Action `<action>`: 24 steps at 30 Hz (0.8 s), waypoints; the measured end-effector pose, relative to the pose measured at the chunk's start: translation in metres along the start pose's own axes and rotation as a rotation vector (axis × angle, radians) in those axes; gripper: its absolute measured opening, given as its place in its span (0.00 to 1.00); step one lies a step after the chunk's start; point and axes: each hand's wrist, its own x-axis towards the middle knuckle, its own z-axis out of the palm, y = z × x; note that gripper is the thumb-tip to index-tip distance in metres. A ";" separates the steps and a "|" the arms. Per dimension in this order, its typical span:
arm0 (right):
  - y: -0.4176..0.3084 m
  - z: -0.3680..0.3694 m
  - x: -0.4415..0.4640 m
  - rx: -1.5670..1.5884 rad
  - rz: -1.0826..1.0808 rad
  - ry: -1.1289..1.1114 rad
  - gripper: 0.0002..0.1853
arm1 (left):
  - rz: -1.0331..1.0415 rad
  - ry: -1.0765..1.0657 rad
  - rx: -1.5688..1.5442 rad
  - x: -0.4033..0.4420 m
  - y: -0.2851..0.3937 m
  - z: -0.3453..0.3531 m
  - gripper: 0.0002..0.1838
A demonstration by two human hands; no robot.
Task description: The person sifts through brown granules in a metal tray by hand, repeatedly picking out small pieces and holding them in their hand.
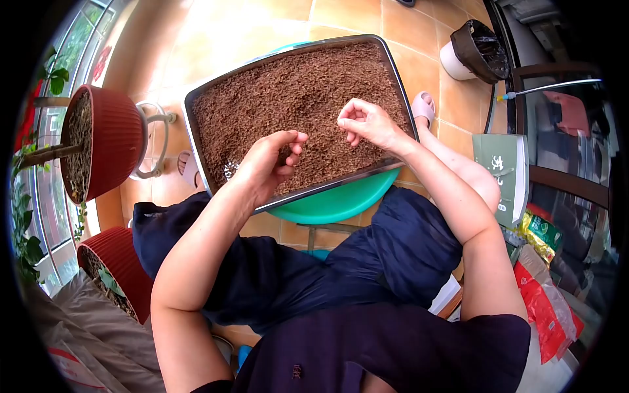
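Note:
A dark rectangular tray (pixel 329 185), filled with loose brown crumbly soil (pixel 282 88), rests on a green round plastic basin or stool (pixel 341 203) in front of my knees. Over the tray's near part, my left hand (pixel 272 160) is curled, its thumb pressed along the bent fingers; whatever lies inside the palm is hidden. To its right and a little farther off, my right hand (pixel 368 123) makes a pinch above the soil, thumb against forefinger. Anything between those fingertips is too small to name. A few white specks (pixel 230 170) show on the soil near the tray's left corner.
Red ribbed plant pots (pixel 108 144) stand at the left by the window. On the right are a bin with a black bag (pixel 485 52), a green box (pixel 501 177) and a red plastic packet (pixel 544 308). Tiled floor (pixel 347 13) surrounds the tray.

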 end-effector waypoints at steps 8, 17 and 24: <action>0.040 0.020 -0.006 -0.676 -0.051 0.023 0.08 | -0.006 -0.007 0.010 0.003 -0.001 0.001 0.10; 0.066 0.034 0.000 -0.820 0.008 0.014 0.08 | 0.004 0.009 -0.001 -0.008 0.001 -0.005 0.10; 0.060 0.010 0.008 -0.686 0.079 0.069 0.09 | 0.025 -0.002 0.014 -0.013 0.005 -0.005 0.10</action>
